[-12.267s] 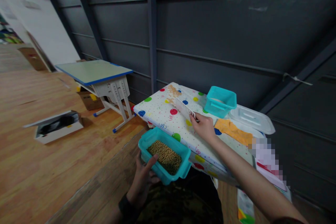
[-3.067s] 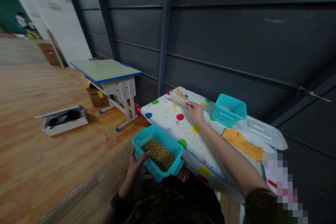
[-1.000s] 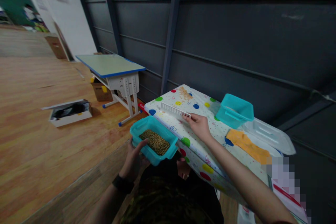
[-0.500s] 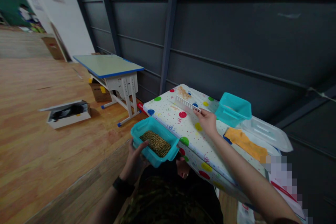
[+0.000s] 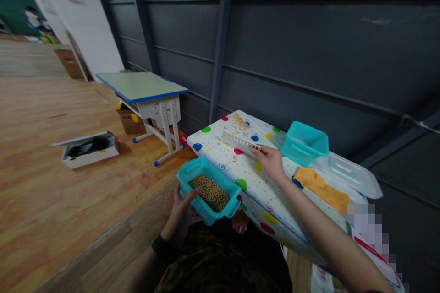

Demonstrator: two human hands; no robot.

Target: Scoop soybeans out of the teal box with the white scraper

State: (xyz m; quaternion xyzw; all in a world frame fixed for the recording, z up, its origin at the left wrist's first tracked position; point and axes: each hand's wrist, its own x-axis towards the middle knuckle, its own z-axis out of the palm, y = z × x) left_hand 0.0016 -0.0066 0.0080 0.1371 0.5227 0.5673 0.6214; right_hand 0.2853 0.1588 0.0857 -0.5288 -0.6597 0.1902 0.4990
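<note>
My left hand [image 5: 182, 208] grips the near left side of a teal plastic tub [image 5: 194, 169], its thumb over the rim. Inside the tub lie small round tan beans [image 5: 209, 192], soybeans by their look. The tub is held at the table's near edge, below the tabletop. Over the dotted table, my right hand [image 5: 270, 160] pinches one end of a white slotted plastic strip [image 5: 239, 142], which reaches left across the cloth. Beyond the strip, a scatter of small tan bits [image 5: 240, 122] lies on the tablecloth [image 5: 213, 139].
A second teal tub [image 5: 305, 144] stands at the table's back right, with a clear lid [image 5: 350, 174] and an orange cloth [image 5: 321, 187] near it. Left are a desk [image 5: 144, 86] and an open white box [image 5: 91, 151] on the floor. A dark panelled wall [image 5: 309, 55] rises behind.
The tub in my left hand has shifted slightly right and down. My right hand has drawn the white strip a little left and nearer to me.
</note>
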